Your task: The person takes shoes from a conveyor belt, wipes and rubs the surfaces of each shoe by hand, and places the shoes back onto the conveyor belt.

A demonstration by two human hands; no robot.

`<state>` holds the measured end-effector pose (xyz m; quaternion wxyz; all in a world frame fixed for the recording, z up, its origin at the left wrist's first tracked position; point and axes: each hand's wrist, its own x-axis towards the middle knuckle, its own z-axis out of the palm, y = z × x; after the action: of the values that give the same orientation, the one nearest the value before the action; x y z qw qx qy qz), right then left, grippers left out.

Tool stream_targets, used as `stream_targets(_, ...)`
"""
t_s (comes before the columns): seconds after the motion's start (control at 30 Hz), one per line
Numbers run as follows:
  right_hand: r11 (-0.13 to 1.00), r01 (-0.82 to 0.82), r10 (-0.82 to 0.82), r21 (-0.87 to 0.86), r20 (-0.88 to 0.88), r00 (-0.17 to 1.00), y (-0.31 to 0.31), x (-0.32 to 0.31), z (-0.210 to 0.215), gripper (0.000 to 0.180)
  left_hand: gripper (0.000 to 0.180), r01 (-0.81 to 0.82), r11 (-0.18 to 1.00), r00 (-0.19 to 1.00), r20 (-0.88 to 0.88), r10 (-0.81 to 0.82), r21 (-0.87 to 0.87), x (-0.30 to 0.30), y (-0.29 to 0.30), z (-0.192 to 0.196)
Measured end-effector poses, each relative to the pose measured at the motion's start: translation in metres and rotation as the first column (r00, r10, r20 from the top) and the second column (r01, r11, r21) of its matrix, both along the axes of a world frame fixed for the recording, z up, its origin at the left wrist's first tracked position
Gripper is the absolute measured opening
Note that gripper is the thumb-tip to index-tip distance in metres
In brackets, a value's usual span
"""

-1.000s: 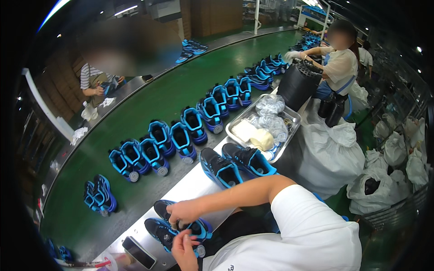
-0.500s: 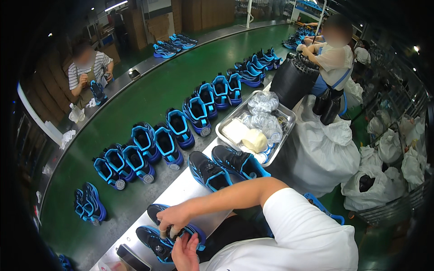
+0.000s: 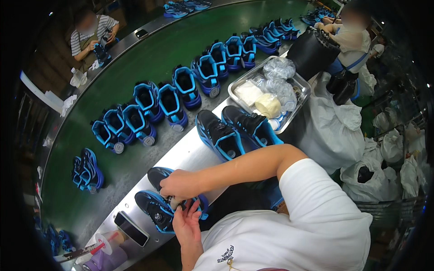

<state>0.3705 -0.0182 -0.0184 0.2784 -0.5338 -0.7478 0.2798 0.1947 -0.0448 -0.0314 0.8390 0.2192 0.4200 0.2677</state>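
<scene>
A black-and-blue sneaker lies on the metal ledge, toe to the left. My right hand reaches across from the upper right, with its bent fingers closed at the shoe's opening. Tan covers show on some fingertips. From below, my left hand meets it at the same opening, palm up and fingers curled against the collar. What lies between the fingertips is hidden. The matching sneaker rests just behind, partly covered by my right hand. Another pair stands farther right on the ledge.
Several sneakers line the green conveyor. A metal tray holds plastic-wrapped items. Near the ledge's front are a phone and a purple cup. White sacks bulge at right. Co-workers sit across and at far right.
The view has shifted, bringing the phone and purple cup further into sight. My right hand's fingers have drawn closer together at the shoe opening, nearer my left fingers. The shoe pairs keep their places.
</scene>
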Motion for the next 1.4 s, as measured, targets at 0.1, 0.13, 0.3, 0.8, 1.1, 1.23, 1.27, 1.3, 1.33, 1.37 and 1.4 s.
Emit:
stream_targets(0.1, 0.992, -0.128, 0.126, -0.020, -0.088, 0.988, 0.004, 0.009, 0.003, 0.035, 0.039, 0.028, 0.998, 0.999, -0.030, -0.027, 0.051, -0.001, -0.005, 0.004)
stream_targets(0.13, 0.950, -0.266, 0.294, 0.166, -0.179, 0.939, 0.011, 0.009, -0.012, 0.034, 0.040, 0.015, 0.999, 0.999, -0.036, -0.014, 0.042, -0.003, -0.007, 0.005)
stream_targets(0.3, 0.996, -0.072, 0.066, -0.043, -0.126, 0.990, -0.006, -0.013, -0.015, 0.029, 0.036, 0.127, 0.992, 0.991, 0.039, -0.127, -0.003, -0.023, -0.006, -0.009)
stream_targets(0.8, 0.935, -0.332, 0.303, -0.127, -0.207, 0.930, 0.002, 0.026, 0.006, 0.042, 0.029, 0.086, 0.996, 0.996, -0.019, -0.086, 0.017, 0.002, -0.008, 0.022)
stream_targets(1.1, 0.961, -0.233, 0.209, -0.147, -0.163, 0.964, 0.003, 0.002, 0.012, 0.028, 0.020, 0.079, 0.997, 0.996, 0.035, -0.078, -0.028, -0.012, -0.009, 0.018)
stream_targets(1.23, 0.930, -0.311, 0.262, -0.194, -0.240, 0.935, 0.004, 0.012, 0.014, 0.026, 0.020, 0.093, 0.994, 0.994, 0.058, -0.090, -0.050, -0.011, -0.010, 0.017)
stream_targets(1.27, 0.929, -0.312, 0.263, -0.199, -0.238, 0.935, 0.002, 0.009, 0.012, 0.026, 0.020, 0.087, 0.995, 0.995, 0.047, -0.085, -0.045, -0.010, -0.011, 0.017)
stream_targets(1.3, 0.963, -0.200, 0.175, -0.182, -0.145, 0.974, -0.003, 0.004, 0.009, 0.029, 0.020, 0.080, 0.996, 0.996, 0.036, -0.079, -0.042, -0.009, -0.011, 0.016)
stream_targets(1.33, 0.985, -0.087, 0.080, -0.146, -0.051, 0.995, -0.007, 0.000, 0.008, 0.033, 0.020, 0.079, 0.996, 0.996, 0.038, -0.078, -0.038, -0.009, -0.012, 0.017)
stream_targets(1.37, 0.989, -0.042, 0.044, -0.140, 0.012, 0.999, -0.012, -0.001, 0.008, 0.032, 0.020, 0.079, 0.996, 0.996, 0.041, -0.077, -0.039, -0.009, -0.013, 0.017)
stream_targets(1.4, 0.989, -0.043, 0.045, -0.139, 0.012, 0.999, -0.012, 0.000, 0.008, 0.032, 0.020, 0.078, 0.996, 0.996, 0.043, -0.077, -0.041, -0.009, -0.014, 0.018)
